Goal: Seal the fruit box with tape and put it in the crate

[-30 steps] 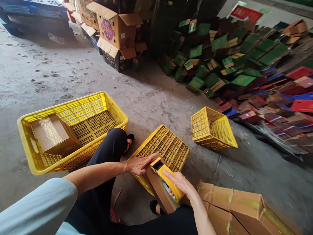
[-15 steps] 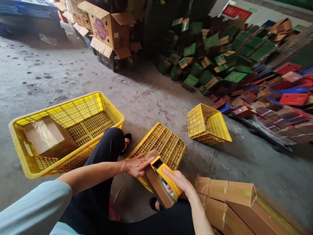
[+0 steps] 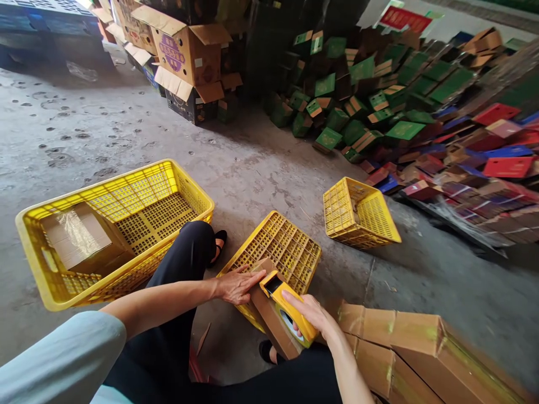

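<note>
Tape dispenser (image 3: 281,295), gripped in the right hand (image 3: 315,315), stayed at the box (image 3: 269,324), indicating no clear advance, while the left hand (image 3: 238,286) lay unclenched against the box.

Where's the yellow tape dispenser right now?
In the head view, the tape dispenser is low, just right of centre, in the right hand against the cardboard box, near the left hand.

Green boxes (image 3: 405,130) lie heaped beside red boxes (image 3: 508,166), a red banner (image 3: 404,19) behind them.

Grey floor (image 3: 244,168) under yellow crates (image 3: 281,241) and, seemingly, heaped green boxes (image 3: 328,139).
</note>
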Tool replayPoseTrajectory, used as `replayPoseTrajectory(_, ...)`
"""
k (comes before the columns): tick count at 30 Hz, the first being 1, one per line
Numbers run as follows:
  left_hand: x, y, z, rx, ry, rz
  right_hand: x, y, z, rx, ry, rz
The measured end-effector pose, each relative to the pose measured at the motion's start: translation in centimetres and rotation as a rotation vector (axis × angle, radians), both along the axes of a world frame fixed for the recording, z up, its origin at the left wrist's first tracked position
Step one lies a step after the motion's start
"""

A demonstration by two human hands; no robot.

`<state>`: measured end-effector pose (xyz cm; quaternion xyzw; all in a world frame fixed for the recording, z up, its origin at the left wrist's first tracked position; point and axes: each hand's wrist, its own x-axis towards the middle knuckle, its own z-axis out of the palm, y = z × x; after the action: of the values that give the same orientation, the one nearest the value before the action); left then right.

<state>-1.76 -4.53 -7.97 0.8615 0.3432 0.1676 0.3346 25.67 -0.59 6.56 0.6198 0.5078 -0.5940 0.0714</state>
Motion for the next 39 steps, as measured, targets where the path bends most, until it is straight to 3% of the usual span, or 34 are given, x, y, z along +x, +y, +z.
replayPoseTrajectory(5, -0.1, -0.1, 0.0, 0.001, 0.0, -0.01, 1.4, -0.7, 0.7, 0.0, -0.081, -0.025)
replayPoseTrajectory(17, 1.2, -0.2, -0.9, 0.242, 0.027, -0.065, 2.0, -1.4, -0.2, 0.039, -0.068, -0.05)
replayPoseTrajectory(29, 1.7, 0.0, -1.1, 0.207, 0.061, -0.031, 1.9, -1.2, 0.1, 0.037, -0.019, -0.066)
replayPoseTrajectory(39, 1.5, 0.0, -1.0, 0.213, 0.075, -0.002, 2.0, -0.7, 0.7, -0.041, -0.028, 0.029)
